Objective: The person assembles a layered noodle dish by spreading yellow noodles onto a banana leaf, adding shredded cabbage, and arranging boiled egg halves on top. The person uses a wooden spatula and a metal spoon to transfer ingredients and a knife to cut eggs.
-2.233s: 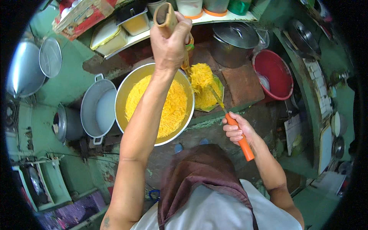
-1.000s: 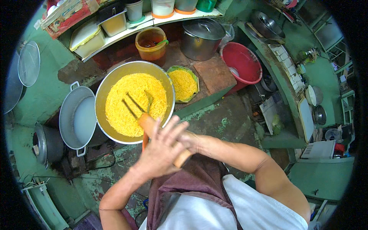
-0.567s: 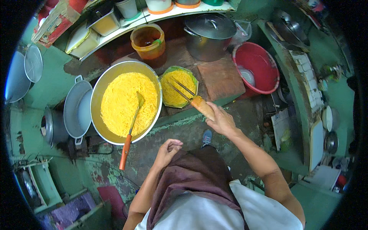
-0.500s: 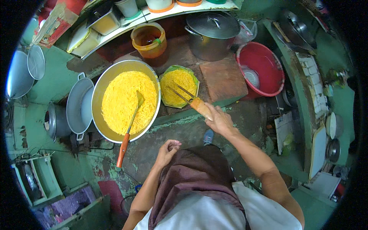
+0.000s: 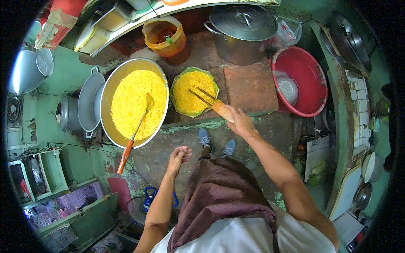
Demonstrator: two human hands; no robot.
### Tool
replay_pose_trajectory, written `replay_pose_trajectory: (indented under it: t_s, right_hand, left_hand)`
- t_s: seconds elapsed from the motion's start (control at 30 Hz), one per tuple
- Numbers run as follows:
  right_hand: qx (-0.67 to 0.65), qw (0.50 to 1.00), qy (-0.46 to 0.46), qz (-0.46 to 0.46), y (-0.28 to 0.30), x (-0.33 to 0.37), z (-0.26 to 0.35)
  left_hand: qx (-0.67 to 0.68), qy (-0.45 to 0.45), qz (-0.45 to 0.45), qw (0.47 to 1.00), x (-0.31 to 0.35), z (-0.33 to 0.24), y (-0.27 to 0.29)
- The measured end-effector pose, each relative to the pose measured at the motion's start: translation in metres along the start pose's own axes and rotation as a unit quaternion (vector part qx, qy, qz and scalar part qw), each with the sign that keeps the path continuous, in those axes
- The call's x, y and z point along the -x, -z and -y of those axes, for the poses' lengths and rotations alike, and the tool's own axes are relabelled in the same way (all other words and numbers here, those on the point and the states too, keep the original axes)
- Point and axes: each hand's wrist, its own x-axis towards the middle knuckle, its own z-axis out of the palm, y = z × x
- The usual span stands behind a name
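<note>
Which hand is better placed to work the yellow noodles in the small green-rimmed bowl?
Right. The right hand already grips the wooden-handled tongs, tips on those noodles. The left hand hangs empty, apart from the bowl.

Yellow noodles (image 5: 192, 90) beyond the right fingers (image 5: 231, 113), on green leaf (image 5: 177, 80). Orange-handled spatula (image 5: 134, 134) left of the left fingers (image 5: 182, 151). Red basin (image 5: 303, 76) further right.

Bright, even light (edges fisheye-bent)
</note>
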Motion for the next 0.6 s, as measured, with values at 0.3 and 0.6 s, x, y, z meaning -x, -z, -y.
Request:
replay_pose_trajectory:
  t_s: [0.3, 0.6]
  right_hand:
    - [-0.049, 0.997, -0.062, 0.024, 0.001, 0.028, 0.014]
    - [0.016, 0.994, -0.081, 0.071, -0.015, 0.038, 0.024]
  left_hand:
    - [0.258, 0.038, -0.105, 0.96, -0.118, 0.0, -0.023]
    - [0.383, 0.061, -0.109, 0.915, -0.184, -0.004, -0.05]
